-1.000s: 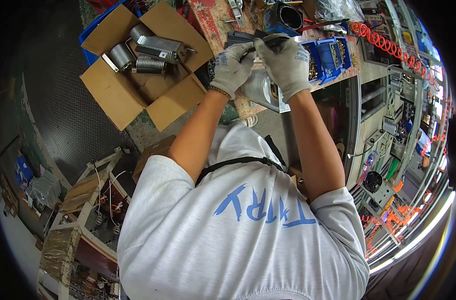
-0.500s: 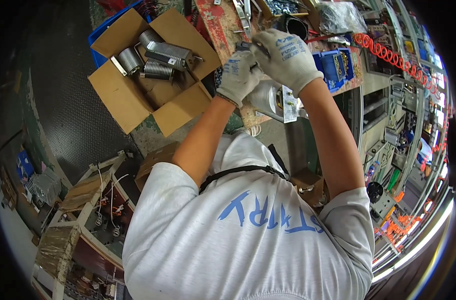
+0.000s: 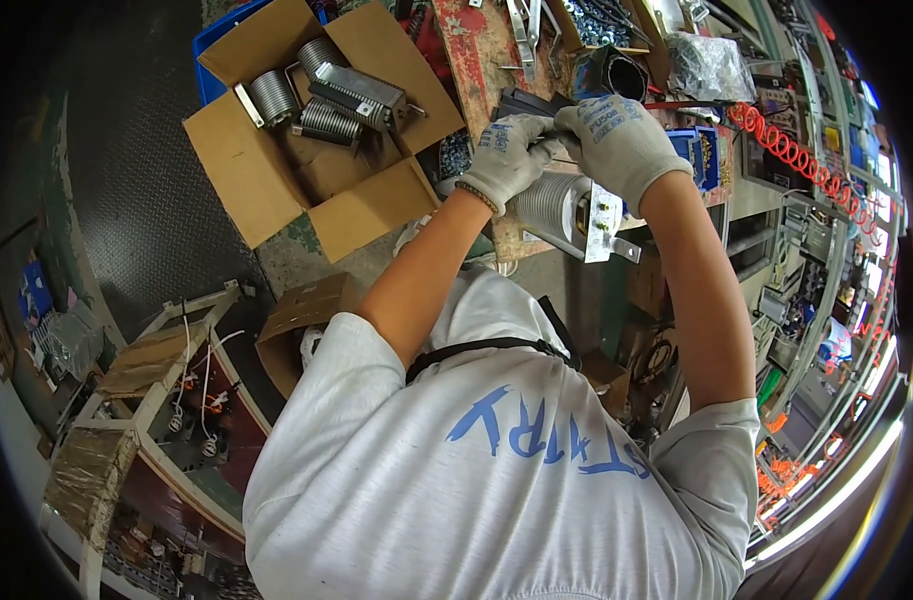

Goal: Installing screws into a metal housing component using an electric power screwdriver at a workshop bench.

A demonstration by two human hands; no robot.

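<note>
Both my hands wear white work gloves with blue print and meet over the bench. My left hand (image 3: 510, 158) is closed, its thumb and fingers pinched toward the right. Right beside it, my right hand (image 3: 625, 148) is also closed, fingertips bent inward. What they pinch is hidden by the gloves. Dark flat strips (image 3: 527, 102) show just beyond the fingers; whether they are held or lying there I cannot tell. Close below the hands lies a grey ribbed cylinder (image 3: 549, 205) with a metal end plate (image 3: 604, 222) bearing small brass-coloured studs.
At left stands an open cardboard box (image 3: 242, 170) with several ribbed cylinders (image 3: 329, 120). On the worn bench (image 3: 469, 50) are metal brackets (image 3: 525, 35), a black tube (image 3: 617, 75), a clear plastic bag (image 3: 710, 68) and a blue parts bin (image 3: 689, 150). A red coiled hose (image 3: 787, 130) hangs at right.
The view has shifted a little. My right hand has come down beside the left, and its fingertips are less blurred. More of the dark strips shows beyond the gloves.
</note>
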